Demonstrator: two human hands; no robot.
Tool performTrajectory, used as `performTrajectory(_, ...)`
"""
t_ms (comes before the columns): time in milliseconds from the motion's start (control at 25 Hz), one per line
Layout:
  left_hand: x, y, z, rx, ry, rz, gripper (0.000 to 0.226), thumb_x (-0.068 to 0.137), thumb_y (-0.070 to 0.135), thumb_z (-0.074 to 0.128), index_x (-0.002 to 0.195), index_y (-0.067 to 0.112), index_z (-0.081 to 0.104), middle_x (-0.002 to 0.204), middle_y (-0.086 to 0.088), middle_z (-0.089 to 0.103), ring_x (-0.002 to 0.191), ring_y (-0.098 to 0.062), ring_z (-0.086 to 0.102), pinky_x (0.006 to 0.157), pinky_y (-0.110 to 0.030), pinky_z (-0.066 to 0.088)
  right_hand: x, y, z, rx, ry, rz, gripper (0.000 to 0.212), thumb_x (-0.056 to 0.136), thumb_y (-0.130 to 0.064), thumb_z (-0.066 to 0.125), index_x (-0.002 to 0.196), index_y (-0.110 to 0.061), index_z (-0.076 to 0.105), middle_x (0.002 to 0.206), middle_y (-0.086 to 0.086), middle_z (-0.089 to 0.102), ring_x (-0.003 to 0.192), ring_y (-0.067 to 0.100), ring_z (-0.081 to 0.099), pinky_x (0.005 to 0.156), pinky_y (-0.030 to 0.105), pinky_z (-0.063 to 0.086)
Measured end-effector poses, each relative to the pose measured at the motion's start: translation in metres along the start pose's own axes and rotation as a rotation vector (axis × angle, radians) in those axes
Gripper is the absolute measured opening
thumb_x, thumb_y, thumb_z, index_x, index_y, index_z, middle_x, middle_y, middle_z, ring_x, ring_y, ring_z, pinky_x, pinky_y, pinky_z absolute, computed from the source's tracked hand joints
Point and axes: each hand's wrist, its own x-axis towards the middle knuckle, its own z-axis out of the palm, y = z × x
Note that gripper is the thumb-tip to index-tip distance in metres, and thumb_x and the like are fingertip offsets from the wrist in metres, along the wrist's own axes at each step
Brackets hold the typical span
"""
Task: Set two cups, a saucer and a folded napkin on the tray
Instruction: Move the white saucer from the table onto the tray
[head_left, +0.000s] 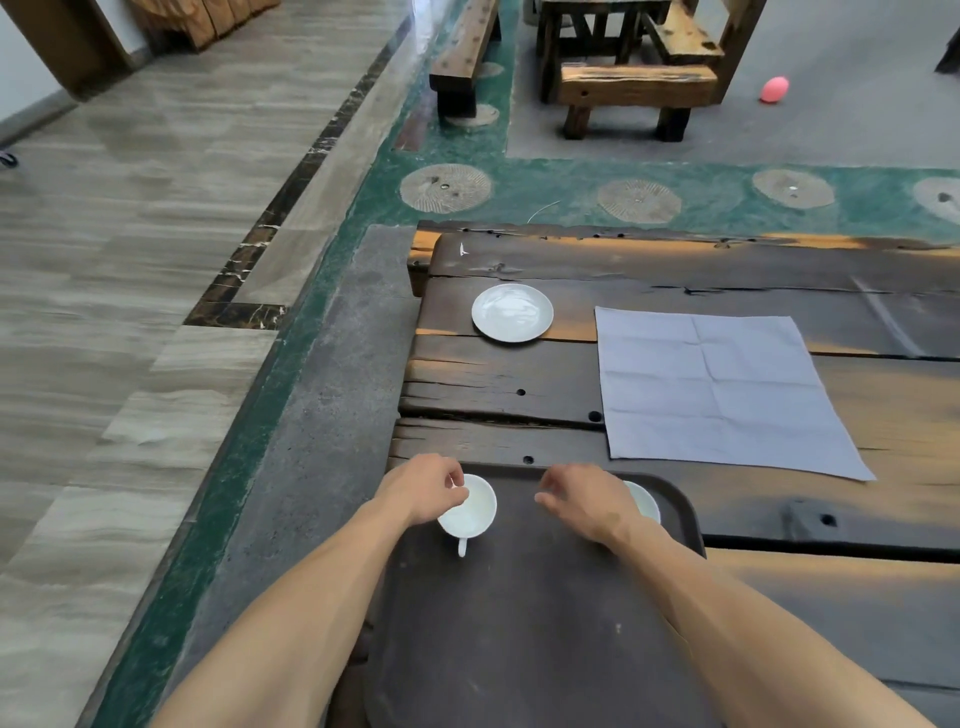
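A dark tray (530, 613) lies at the table's near edge. A white cup (470, 512) stands on its far left part, handle toward me; my left hand (423, 491) pinches its rim. A second white cup (644, 501) stands at the tray's far right, mostly hidden behind my right hand (584, 501), whose fingers are spread just left of it. A white saucer (512, 313) sits on the table farther back. A grey napkin (717, 389) lies unfolded to its right.
The dark wooden table (493, 384) has cracks and holes; its left edge drops to a stone floor. Wooden benches (636, 88) stand across the room, and a pink ball (774, 89) lies on the floor.
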Motion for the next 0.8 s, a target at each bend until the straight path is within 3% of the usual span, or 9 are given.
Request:
performTrajectory(320, 0.068, 0.008, -0.025, 0.014, 0.017, 0.010, 0.018, 0.085, 0.041, 0.058, 0.098, 0.030, 0.064, 0.104, 0.011, 0.064, 0.097, -0.014, 0.059, 0.076, -0.032, 0.045, 0.070, 0.033, -0.036, -0.014, -0.013, 0.019, 0.032, 0.092, -0.047, 0.050, 0.116, -0.028, 0.060, 0.115, -0.002, 0.068, 0.103, 0.019, 0.062, 0.087, 0.037, 0.052)
performTrajectory(600, 0.154, 0.001, -0.044, 0.125, -0.051, 0.024, 0.021, 0.088, 0.043, 0.057, 0.102, 0.029, 0.064, 0.104, 0.007, 0.062, 0.099, -0.018, 0.058, 0.085, -0.037, 0.049, 0.148, 0.051, -0.045, -0.009, -0.022, 0.040, 0.029, 0.092, -0.045, 0.051, 0.113, -0.027, 0.061, 0.112, -0.003, 0.069, 0.096, 0.019, 0.062, 0.077, 0.032, 0.050)
performTrajectory(800, 0.225, -0.009, -0.060, 0.150, -0.052, 0.044, 0.025, 0.088, 0.040, 0.058, 0.107, 0.025, 0.064, 0.111, 0.003, 0.065, 0.104, -0.021, 0.059, 0.088, -0.037, 0.049, 0.212, 0.070, -0.051, 0.000, -0.018, 0.084, 0.034, 0.091, -0.045, 0.052, 0.120, -0.028, 0.058, 0.114, -0.004, 0.068, 0.100, 0.020, 0.062, 0.079, 0.033, 0.050)
